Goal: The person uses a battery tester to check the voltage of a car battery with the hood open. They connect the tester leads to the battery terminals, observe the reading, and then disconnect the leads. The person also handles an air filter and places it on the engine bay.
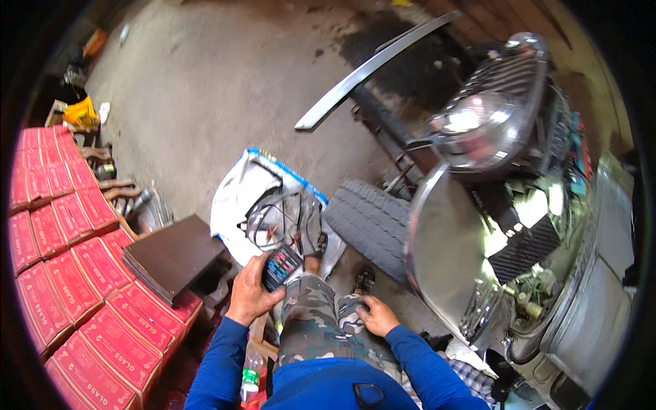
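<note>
My left hand (251, 290) is closed around a black smartphone (280, 268), whose lit screen shows small coloured icons. The phone is tilted above my left knee. Resting on my right thigh, on the camouflage trousers (314, 321), my right hand (376, 316) holds nothing that I can see. Its fingers are partly spread over the cloth. On the floor beyond the phone lies a white sack with a blue edge (229, 198), and dark cables (273, 215) are heaped on it.
At right stands an opened-up vehicle front with a chrome headlamp (478, 123), a tyre (365, 222) and a long metal strip (376, 68). Stacked red cartons (102, 273) fill the left, with a dark brown box (174, 256) on them. A plastic bottle (251, 374) is beside my left leg.
</note>
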{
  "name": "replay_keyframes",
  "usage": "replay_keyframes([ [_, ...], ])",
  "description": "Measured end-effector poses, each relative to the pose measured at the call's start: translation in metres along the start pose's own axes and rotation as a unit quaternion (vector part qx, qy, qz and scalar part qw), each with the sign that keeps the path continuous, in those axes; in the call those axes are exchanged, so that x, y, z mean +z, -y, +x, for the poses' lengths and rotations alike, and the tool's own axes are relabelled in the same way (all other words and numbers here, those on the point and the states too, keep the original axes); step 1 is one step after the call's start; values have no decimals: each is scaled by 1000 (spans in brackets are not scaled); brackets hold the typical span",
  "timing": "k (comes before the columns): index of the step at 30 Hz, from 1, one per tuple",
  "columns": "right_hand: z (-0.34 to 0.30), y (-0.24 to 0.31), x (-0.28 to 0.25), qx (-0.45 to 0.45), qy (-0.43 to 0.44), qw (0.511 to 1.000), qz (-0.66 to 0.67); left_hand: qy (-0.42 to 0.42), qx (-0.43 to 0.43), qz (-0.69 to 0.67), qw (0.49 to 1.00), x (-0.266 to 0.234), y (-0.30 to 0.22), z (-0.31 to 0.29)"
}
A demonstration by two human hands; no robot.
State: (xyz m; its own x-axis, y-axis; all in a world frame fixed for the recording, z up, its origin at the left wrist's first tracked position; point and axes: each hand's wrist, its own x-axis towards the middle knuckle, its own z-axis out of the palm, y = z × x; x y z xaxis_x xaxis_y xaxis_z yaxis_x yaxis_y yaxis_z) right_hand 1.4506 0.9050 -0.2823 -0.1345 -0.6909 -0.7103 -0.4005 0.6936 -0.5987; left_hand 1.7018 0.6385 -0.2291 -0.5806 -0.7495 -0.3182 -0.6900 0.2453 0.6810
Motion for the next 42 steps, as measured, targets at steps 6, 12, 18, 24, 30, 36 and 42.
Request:
replay_keyframes([
  [6,-67,132,-160,-283,-318,904,38,162,138,-106,971,-47,-173,-13],
  [12,-179,83,-264,-374,-257,891,-2,250,225,-138,931,-15,-322,-29],
  [18,-297,-22,-298,-274,-239,868,337,305,222,-199,905,61,-421,-39],
  [24,-361,-90,-316,-242,-430,833,252,372,191,-294,860,108,-467,-50],
  [30,-391,-103,-304,-277,-352,884,133,411,210,-274,844,114,-490,-51],
  [36,-360,-74,-276,-351,-391,770,362,488,228,-247,806,126,-510,-54],
  [42,-353,-65,-261,-264,-603,743,119,631,157,-212,730,131,-504,-54],
])
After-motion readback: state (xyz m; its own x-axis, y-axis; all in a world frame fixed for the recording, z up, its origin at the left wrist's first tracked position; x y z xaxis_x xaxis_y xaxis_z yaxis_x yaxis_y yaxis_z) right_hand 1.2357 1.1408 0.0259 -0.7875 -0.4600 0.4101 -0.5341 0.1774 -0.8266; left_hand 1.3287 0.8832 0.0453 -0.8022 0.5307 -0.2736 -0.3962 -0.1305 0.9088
